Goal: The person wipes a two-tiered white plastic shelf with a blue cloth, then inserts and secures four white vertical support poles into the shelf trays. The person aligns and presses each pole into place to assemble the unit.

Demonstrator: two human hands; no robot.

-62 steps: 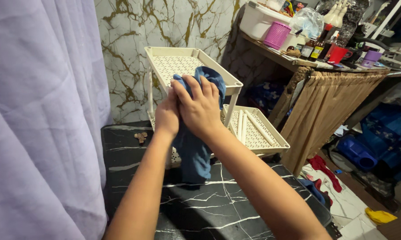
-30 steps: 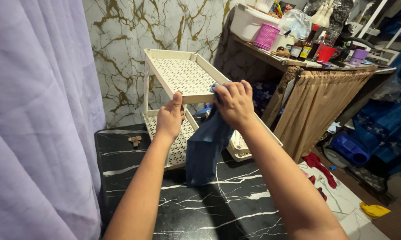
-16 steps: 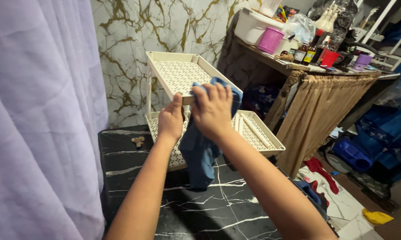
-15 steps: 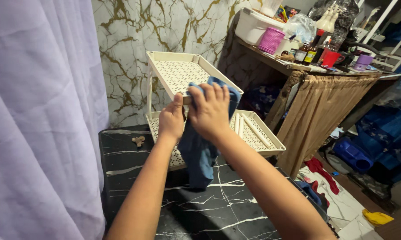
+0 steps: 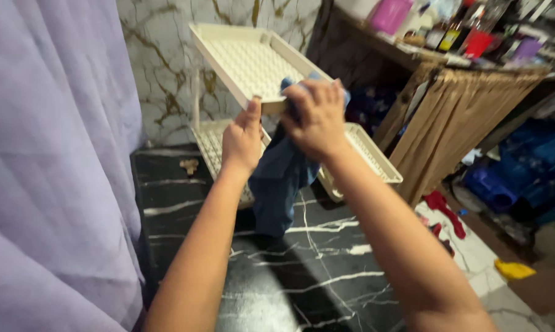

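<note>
Blue cloth (image 5: 277,178) hangs from the right hand (image 5: 317,117), which presses it closed-fingered against the front edge of a cream plastic rack's (image 5: 253,61) upper tray. Left hand (image 5: 242,138) grips that same edge beside it. Black marble counter (image 5: 302,270) lies below.

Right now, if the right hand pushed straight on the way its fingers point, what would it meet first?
The right hand presses the blue cloth against the cream rack's upper tray, so it would likely meet that tray's front rim right behind the cloth.
</note>
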